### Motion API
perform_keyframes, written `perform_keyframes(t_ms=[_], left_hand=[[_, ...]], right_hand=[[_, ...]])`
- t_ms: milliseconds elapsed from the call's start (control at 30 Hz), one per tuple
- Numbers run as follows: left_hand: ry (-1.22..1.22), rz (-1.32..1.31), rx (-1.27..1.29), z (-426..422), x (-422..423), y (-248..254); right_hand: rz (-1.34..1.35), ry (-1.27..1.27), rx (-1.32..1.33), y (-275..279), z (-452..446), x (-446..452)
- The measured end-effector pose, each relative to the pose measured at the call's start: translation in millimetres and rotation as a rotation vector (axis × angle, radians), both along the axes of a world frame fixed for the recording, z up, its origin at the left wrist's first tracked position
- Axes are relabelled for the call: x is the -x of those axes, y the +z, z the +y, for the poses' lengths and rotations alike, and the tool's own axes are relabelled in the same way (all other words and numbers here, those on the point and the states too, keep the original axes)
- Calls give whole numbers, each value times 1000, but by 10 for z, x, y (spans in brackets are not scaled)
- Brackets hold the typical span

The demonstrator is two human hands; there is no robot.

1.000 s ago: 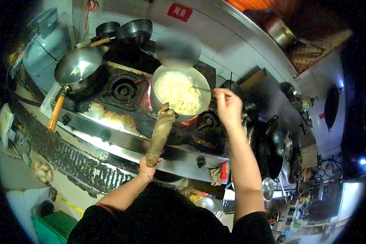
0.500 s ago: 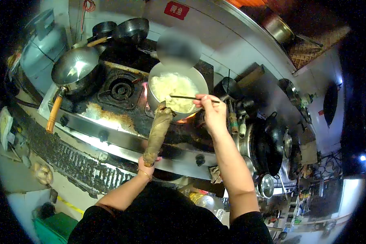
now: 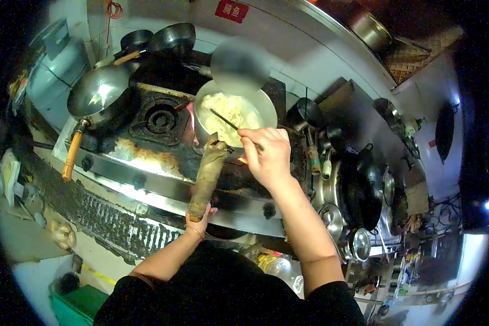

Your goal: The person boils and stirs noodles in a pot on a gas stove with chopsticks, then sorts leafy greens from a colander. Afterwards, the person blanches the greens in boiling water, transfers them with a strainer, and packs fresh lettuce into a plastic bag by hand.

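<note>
Your right grip (image 3: 267,154): closed on dark stick (image 3: 224,119), tip at pale food (image 3: 239,113) in pot (image 3: 266,112). Your left grip (image 3: 199,221): clamped round wrapped handle (image 3: 209,175), pot's near side.

Head camera, single wide view, rounded by dark corners: looked forward and steeply down from above the wearer's torso (image 3: 222,288); left hand (image 3: 199,218) and right hand (image 3: 269,156) stood near, stove (image 3: 187,149) below and beyond, wall (image 3: 304,51) farther off.
</note>
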State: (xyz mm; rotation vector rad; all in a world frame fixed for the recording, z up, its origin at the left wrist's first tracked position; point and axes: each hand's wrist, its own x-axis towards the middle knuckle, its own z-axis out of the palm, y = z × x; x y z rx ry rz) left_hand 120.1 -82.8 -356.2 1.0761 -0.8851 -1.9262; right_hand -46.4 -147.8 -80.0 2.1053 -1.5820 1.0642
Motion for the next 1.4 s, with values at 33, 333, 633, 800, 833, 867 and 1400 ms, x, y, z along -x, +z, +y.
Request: perform_keyframes(t_ms=[33, 333, 633, 800, 833, 867, 1400], left_hand=[[-9, -21, 5, -8, -2, 35], [-23, 15, 68, -20, 20, -182], [-132, -99, 26, -40, -26, -152], [-156, -152, 34, -49, -43, -87], [-173, -177, 62, -44, -50, -111], [-190, -202, 91, -39, -55, -146], [-120, -8, 3, -28, -9, -246]], right_hand=[[74, -51, 10, -76, -17, 71], [87, -261, -79, -87, -38, 432], [-885, 96, -486, -124, -34, 109], [-832, -68, -143, 112, 109, 441], [-851, -72, -6, 236, 145, 484], [-763, -151, 95, 298, 156, 562], [-1072, -5, -119, -402, -128, 560]])
